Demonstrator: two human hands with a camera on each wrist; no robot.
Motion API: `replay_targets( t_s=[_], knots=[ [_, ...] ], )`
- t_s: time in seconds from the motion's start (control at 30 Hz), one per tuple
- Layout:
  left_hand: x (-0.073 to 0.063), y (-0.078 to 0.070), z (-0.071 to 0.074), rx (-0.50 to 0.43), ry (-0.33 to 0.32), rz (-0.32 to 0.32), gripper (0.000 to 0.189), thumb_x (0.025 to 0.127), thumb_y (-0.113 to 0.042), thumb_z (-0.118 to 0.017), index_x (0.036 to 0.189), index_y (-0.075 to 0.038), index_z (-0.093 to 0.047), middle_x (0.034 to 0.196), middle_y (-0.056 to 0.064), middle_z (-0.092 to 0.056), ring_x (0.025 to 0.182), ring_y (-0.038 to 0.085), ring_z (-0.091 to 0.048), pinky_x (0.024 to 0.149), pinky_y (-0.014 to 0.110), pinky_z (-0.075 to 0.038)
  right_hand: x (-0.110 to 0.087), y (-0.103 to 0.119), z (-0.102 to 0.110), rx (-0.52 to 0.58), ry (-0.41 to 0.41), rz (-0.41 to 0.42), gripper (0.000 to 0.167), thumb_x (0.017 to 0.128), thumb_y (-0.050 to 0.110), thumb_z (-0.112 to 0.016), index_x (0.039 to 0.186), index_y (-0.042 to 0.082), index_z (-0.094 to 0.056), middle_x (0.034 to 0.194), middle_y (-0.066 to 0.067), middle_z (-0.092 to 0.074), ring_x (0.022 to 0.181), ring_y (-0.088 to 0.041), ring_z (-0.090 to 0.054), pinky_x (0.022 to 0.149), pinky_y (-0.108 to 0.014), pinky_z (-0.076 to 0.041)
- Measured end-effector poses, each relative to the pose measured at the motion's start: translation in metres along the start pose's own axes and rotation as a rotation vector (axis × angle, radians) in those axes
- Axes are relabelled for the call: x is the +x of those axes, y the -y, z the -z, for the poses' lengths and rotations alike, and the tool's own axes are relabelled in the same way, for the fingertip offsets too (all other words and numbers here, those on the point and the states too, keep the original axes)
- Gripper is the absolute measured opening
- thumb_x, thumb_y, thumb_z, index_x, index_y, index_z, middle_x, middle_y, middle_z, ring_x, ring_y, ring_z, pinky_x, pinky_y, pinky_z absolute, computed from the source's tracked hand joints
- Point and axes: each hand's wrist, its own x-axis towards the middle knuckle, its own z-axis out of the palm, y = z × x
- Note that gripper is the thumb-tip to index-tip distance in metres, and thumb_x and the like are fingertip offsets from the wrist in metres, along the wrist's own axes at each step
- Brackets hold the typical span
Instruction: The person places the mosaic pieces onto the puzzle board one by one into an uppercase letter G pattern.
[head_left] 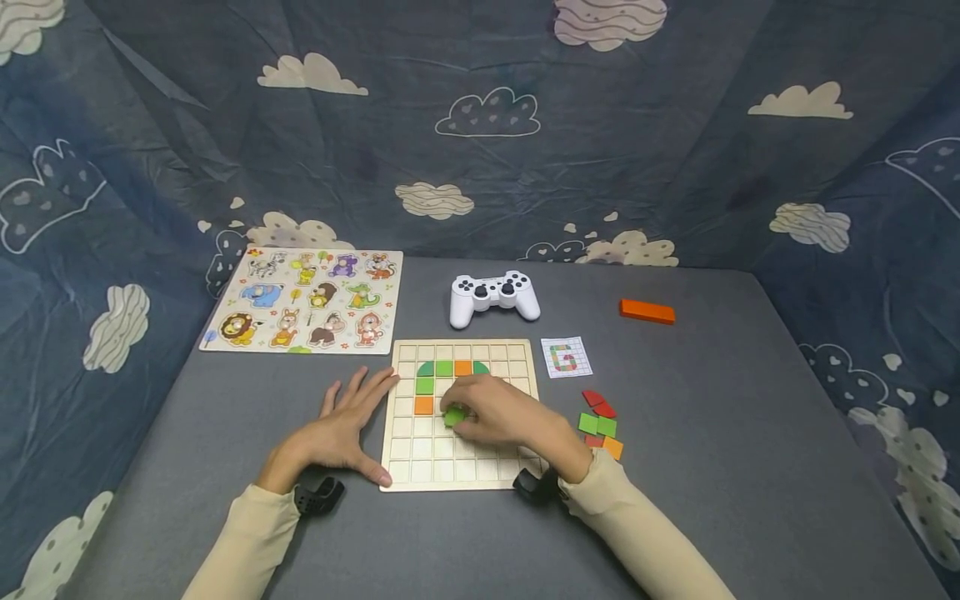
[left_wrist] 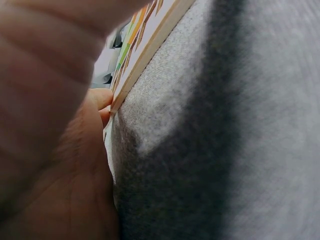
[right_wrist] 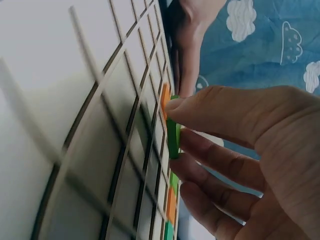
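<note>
My right hand (head_left: 501,408) pinches a green square tile (right_wrist: 173,137) between thumb and fingers, low over the gridded wooden board (head_left: 401,472). In the head view the tile is left of the board's middle, partly covered by the fingers. My left hand (head_left: 337,437) rests along the board's left edge, fingers spread, with its thumb at the near left corner. Tiles set in the board form a bent line: dark green rounded corners (head_left: 426,368), a green square (head_left: 444,367) and an orange square (head_left: 463,367) across, then green (head_left: 424,386) and orange (head_left: 423,405) downward.
Right of the board lie a pattern card (head_left: 566,357) and loose tiles: red rounded pieces (head_left: 592,398), green squares (head_left: 588,423), a red one and an orange one (head_left: 612,447). Behind are a white game controller (head_left: 495,292), an animal puzzle (head_left: 300,310) and an orange block (head_left: 647,312).
</note>
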Motion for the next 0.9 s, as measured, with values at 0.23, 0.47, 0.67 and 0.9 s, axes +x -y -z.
replay_targets(
  t_s=[0.23, 0.47, 0.67, 0.9],
  knots=[
    [-0.001, -0.002, 0.001, -0.003, 0.012, 0.008, 0.145, 0.052, -0.060, -0.093, 0.162, -0.015, -0.011, 0.170, 0.011, -0.004, 0.153, 0.046, 0.008, 0.114, 0.070, 0.009, 0.011, 0.013, -0.005, 0.001, 0.014, -0.010, 0.025, 0.085, 0.011, -0.071, 0.110, 0.011, -0.074, 0.106, 0.002, -0.071, 0.091, -0.009, -0.062, 0.085, -0.025, -0.052],
    [-0.001, -0.003, 0.002, -0.001, 0.015, 0.004, 0.144, 0.052, -0.060, -0.093, 0.162, -0.014, -0.011, 0.170, 0.011, -0.003, 0.153, 0.046, 0.008, 0.113, 0.072, 0.008, 0.018, 0.022, -0.011, -0.019, 0.018, 0.005, 0.023, 0.085, 0.010, -0.071, 0.108, 0.010, -0.074, 0.105, 0.001, -0.071, 0.092, -0.008, -0.062, 0.087, -0.024, -0.052],
    [-0.001, -0.002, 0.001, 0.002, 0.014, 0.000, 0.144, 0.053, -0.061, -0.092, 0.162, -0.014, -0.011, 0.170, 0.010, -0.003, 0.153, 0.047, 0.008, 0.113, 0.072, 0.008, 0.023, 0.026, -0.017, -0.053, 0.023, 0.005, 0.023, 0.083, 0.010, -0.072, 0.106, 0.013, -0.074, 0.101, 0.004, -0.069, 0.090, -0.007, -0.061, 0.084, -0.024, -0.053],
    [-0.001, -0.002, 0.001, 0.014, 0.008, -0.010, 0.144, 0.053, -0.060, -0.092, 0.162, -0.012, -0.011, 0.169, 0.012, -0.004, 0.152, 0.048, 0.007, 0.113, 0.072, 0.006, 0.025, 0.030, -0.019, -0.134, 0.020, 0.001, 0.020, 0.086, 0.012, -0.074, 0.106, 0.014, -0.074, 0.102, 0.002, -0.070, 0.090, -0.009, -0.065, 0.083, -0.025, -0.054]
  ],
)
